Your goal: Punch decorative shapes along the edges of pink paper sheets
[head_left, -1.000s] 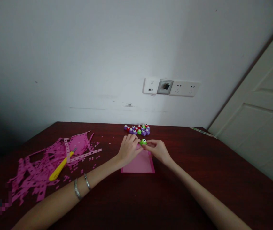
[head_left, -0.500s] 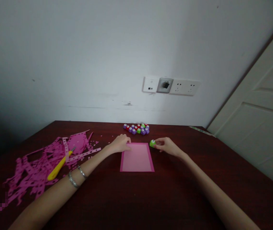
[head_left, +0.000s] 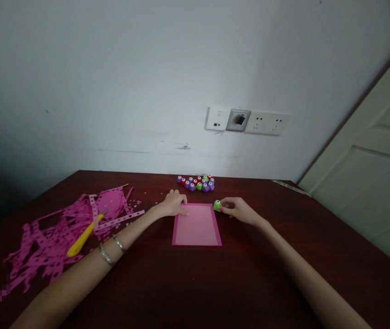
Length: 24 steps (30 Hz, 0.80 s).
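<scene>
From where I stand, this person would do well to press the pale pink sheet (head_left: 198,228) flat and bring the green punch (head_left: 217,206) square to its darker border, since a tilted punch might, I'd guess, crease or skew the paper. The steadying belongs to the left hand (head_left: 173,203), which sits at about ten to eleven o'clock on the sheet, fingers curled and thumb laid over the corner; from here I cannot tell whether it pinches the paper or only leans on it. The right hand (head_left: 238,210) has the green punch between thumb and fingers in a light, narrow grip, and a firm, even squeeze from there would probably serve best. Take the sheet as the dial: the punch is at about one o'clock, right by the far right corner, though whether the paper's edge is inside it I can't make out. Seen from the right hand, the punch is at nine o'clock and the sheet nearer eight; from the left hand, the punch is at three, across the sheet's far edge. More coloured punches (head_left: 197,183) cluster at twelve, well beyond both hands.
</scene>
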{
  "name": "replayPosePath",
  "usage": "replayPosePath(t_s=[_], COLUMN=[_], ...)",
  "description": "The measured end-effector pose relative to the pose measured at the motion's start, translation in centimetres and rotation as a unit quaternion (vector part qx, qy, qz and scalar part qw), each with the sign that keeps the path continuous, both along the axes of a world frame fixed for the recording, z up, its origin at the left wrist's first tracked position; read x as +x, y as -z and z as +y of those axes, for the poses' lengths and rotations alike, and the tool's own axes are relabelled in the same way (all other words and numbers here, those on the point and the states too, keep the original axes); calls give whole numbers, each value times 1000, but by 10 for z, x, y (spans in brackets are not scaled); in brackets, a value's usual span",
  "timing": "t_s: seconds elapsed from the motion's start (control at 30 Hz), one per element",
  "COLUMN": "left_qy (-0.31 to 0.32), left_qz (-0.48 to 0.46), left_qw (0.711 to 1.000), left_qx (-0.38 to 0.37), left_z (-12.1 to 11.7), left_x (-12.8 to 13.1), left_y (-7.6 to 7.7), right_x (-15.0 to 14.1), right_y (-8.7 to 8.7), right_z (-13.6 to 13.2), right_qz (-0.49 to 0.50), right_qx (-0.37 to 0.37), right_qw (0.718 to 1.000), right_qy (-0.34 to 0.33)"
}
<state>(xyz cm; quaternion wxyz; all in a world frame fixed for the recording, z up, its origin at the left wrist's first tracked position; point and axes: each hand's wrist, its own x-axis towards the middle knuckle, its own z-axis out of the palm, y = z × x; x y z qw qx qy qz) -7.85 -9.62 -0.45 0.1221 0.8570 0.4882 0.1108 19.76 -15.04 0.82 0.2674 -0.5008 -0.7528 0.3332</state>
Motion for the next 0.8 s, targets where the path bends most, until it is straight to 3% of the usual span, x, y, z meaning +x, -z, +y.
replayPosePath(t_s=[0.3,0.53,0.8], left_qy=[13,27,35], left_qz=[-31,-131,-253], left_qw=[999,986,950], left_qx=[-36,-95,-179], left_z=[0,-4,8], left_x=[2,4,-1], left_y=[-1,-11,-6], right_x=[1,4,0], right_y=[2,11,14], right_z=[2,7,9], right_qz=[-39,-30,27], right_qx=[73,68,46], right_qw=[996,996,995], right_qy=[18,41,87])
